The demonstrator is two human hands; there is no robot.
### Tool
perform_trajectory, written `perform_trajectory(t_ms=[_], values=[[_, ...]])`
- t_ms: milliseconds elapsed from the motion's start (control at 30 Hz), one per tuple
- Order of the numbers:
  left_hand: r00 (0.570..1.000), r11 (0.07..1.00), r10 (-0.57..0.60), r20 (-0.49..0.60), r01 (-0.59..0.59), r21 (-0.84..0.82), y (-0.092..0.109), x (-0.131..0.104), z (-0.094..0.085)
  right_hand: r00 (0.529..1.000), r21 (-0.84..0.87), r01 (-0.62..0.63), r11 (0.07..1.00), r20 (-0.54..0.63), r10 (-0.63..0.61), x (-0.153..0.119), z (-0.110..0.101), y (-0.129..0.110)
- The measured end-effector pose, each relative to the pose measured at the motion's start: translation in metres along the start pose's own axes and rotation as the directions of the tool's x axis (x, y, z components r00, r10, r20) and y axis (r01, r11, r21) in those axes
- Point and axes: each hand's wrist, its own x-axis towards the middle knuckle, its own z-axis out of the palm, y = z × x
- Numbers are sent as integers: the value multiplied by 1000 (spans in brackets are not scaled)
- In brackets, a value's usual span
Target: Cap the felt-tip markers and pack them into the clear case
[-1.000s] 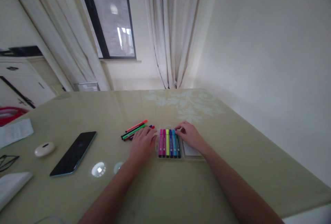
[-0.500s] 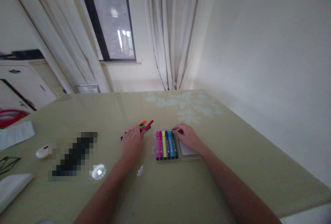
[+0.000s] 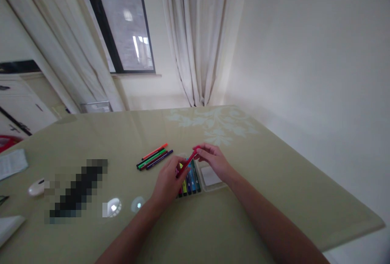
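A red marker (image 3: 189, 162) slants above the clear marker case (image 3: 199, 191), held at both ends. My left hand (image 3: 168, 176) grips its lower, dark end, and the fingers of my right hand (image 3: 211, 156) pinch its red upper end. Beneath, several markers (image 3: 191, 180) in yellow, blue, light blue and dark green lie side by side in the case; my left hand covers part of the row. The case's lid (image 3: 210, 176) lies open to the right with a white card in it. Left of the case, several loose markers (image 3: 154, 157) rest in a slanting bunch.
On the left of the table (image 3: 243, 215) are a white mouse (image 3: 37, 187), a blurred-out dark object (image 3: 79, 189), a pale folded cloth or paper (image 3: 12, 163) and a white object's corner (image 3: 10, 227). A wall (image 3: 304, 73) borders the right side.
My left hand has lifted the red marker from the loose bunch and brought it right, over the case. My right hand now holds its upper end. The view has shifted slightly right.
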Motion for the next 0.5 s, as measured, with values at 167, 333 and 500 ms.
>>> perform_trajectory(t_ms=[167, 333, 500], values=[[997, 998, -19, 81, 23, -54, 7, -4, 4, 997, 124, -21, 992, -67, 29, 2, -5, 5], [999, 999, -27, 40, 28, -37, 9, -6, 4, 997, 139, -36, 990, -61, 44, 3, -5, 7], [1000, 1000, -9, 23, 9, -21, 7, -6, 5, 996, 138, -50, 989, -62, 59, 3, -3, 8]])
